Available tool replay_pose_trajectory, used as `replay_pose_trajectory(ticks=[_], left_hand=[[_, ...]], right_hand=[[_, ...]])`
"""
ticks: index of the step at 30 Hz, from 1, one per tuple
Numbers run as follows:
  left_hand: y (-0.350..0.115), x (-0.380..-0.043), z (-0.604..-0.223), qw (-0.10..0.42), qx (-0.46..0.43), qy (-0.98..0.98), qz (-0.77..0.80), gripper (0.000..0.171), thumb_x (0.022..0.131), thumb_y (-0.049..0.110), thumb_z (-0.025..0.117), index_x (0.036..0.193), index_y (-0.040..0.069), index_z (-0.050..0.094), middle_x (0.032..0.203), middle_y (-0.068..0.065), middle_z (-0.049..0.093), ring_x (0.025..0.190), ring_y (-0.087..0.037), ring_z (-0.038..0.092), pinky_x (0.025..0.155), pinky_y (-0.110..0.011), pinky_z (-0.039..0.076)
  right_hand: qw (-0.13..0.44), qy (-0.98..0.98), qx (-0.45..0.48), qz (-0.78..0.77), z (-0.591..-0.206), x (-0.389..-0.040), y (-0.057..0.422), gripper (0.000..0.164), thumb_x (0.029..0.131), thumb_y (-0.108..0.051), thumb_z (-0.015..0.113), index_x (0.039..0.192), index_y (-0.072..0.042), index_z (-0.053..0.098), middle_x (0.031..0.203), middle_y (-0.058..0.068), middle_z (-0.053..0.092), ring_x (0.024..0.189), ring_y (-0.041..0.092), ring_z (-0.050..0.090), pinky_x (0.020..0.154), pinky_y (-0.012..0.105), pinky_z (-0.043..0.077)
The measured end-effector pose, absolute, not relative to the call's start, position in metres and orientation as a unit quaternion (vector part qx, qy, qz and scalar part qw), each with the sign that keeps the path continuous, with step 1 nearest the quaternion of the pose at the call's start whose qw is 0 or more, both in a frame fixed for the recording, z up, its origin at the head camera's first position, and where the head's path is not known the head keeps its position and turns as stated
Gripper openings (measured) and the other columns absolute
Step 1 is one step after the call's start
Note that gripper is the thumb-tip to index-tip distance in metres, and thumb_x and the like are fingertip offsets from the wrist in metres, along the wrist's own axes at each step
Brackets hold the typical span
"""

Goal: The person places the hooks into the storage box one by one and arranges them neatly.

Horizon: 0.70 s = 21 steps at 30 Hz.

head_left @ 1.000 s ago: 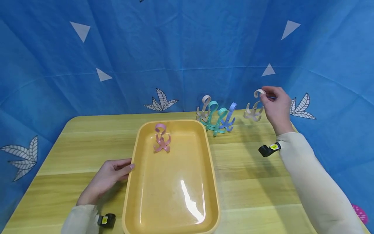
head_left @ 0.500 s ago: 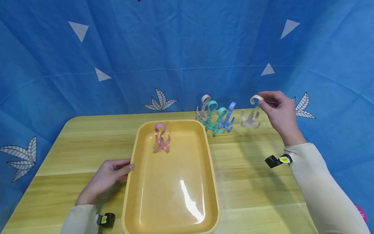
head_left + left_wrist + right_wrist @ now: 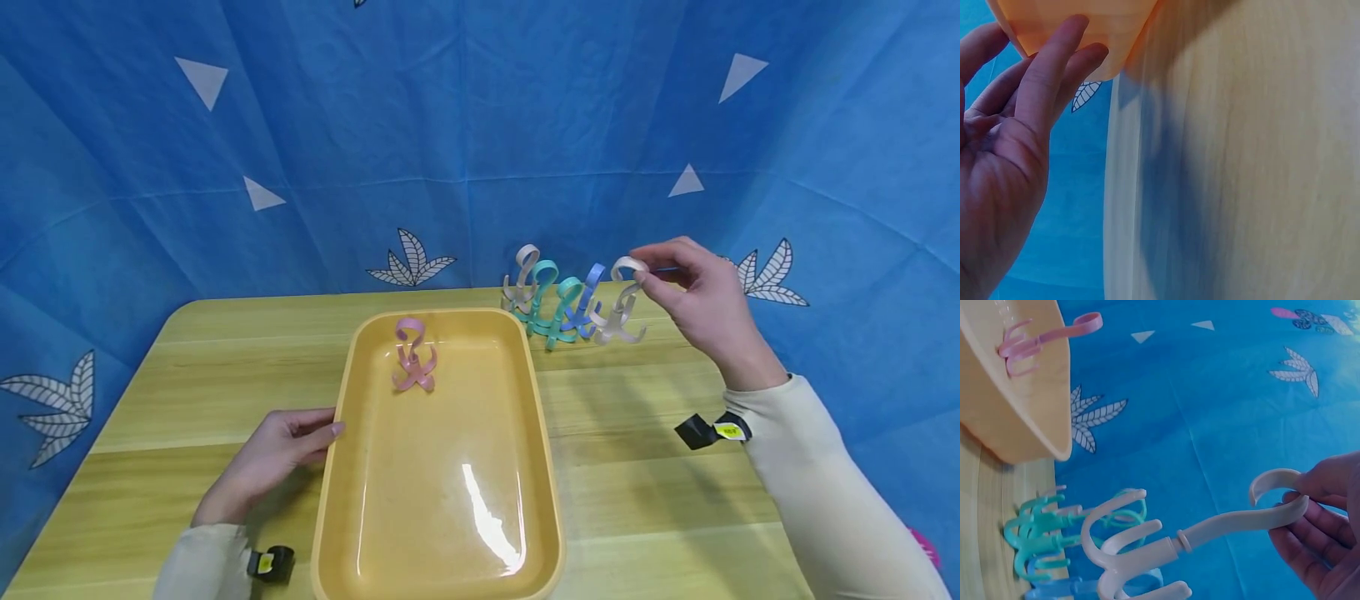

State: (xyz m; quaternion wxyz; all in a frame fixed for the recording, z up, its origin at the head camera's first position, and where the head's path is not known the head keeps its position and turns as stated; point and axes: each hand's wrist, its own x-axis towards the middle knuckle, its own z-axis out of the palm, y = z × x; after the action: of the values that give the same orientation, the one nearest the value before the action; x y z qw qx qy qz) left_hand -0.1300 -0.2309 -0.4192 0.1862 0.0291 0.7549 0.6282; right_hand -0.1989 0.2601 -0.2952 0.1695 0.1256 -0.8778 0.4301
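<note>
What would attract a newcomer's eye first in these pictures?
Probably the big yellow tray on the table, with one pink hook towards its far left corner. Then the right hand, pinching a white hook right of the tray, near the teal hooks. Blue cloth hangs behind.

The left hand [image 3: 273,454] sits low, thumb facing its gently extended fingers. The right arm [image 3: 817,483] stretches forward and inward, the right hand [image 3: 701,312] raised higher, thumb and forefinger pinching, other fingers loosely bent.

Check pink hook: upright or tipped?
Upright: the pink hook stands on its prongs inside the yellow tray, curved end up.
</note>
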Motion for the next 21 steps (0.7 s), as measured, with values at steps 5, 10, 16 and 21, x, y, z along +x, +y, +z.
replay_pose_trajectory(ticks=[5,10,16,21], left_hand=[[-0.231,-0.130,-0.419,0.189,0.029,0.751,0.632,0.056,0.098,0.020,0.064,0.135,-0.018,0.046,0.130,-0.031,0.055,0.106,-0.026,0.064,0.086,-0.038,0.055],[-0.232,-0.131,-0.418,0.181,0.025,0.763,0.620,0.056,0.098,0.021,0.064,0.135,-0.017,0.046,0.130,-0.030,0.055,0.106,-0.024,0.064,0.085,-0.036,0.056],[-0.232,-0.131,-0.419,0.171,0.016,0.782,0.600,0.057,0.097,0.023,0.066,0.134,-0.016,0.049,0.131,-0.029,0.055,0.107,-0.022,0.063,0.084,-0.033,0.056],[-0.232,-0.131,-0.421,0.170,0.022,0.782,0.600,0.056,0.097,0.023,0.065,0.134,-0.016,0.049,0.131,-0.028,0.055,0.110,-0.022,0.061,0.086,-0.033,0.055]], right_hand=[[0.161,-0.869,0.153,0.441,-0.293,-0.197,0.251,0.024,0.096,-0.011,0.066,0.119,-0.007,0.070,0.107,0.004,0.061,0.094,0.013,0.060,0.080,0.015,0.050],[0.156,-0.861,0.190,0.445,-0.292,-0.199,0.241,0.022,0.096,-0.007,0.065,0.117,-0.005,0.070,0.107,0.004,0.063,0.095,0.013,0.060,0.082,0.016,0.050],[0.149,-0.858,0.232,0.434,-0.296,-0.207,0.224,0.020,0.095,-0.005,0.065,0.115,-0.005,0.070,0.106,0.001,0.064,0.096,0.011,0.059,0.086,0.022,0.051],[0.149,-0.858,0.270,0.411,-0.294,-0.211,0.211,0.019,0.095,-0.007,0.067,0.113,-0.008,0.071,0.105,-0.004,0.064,0.095,0.010,0.060,0.086,0.026,0.053]])
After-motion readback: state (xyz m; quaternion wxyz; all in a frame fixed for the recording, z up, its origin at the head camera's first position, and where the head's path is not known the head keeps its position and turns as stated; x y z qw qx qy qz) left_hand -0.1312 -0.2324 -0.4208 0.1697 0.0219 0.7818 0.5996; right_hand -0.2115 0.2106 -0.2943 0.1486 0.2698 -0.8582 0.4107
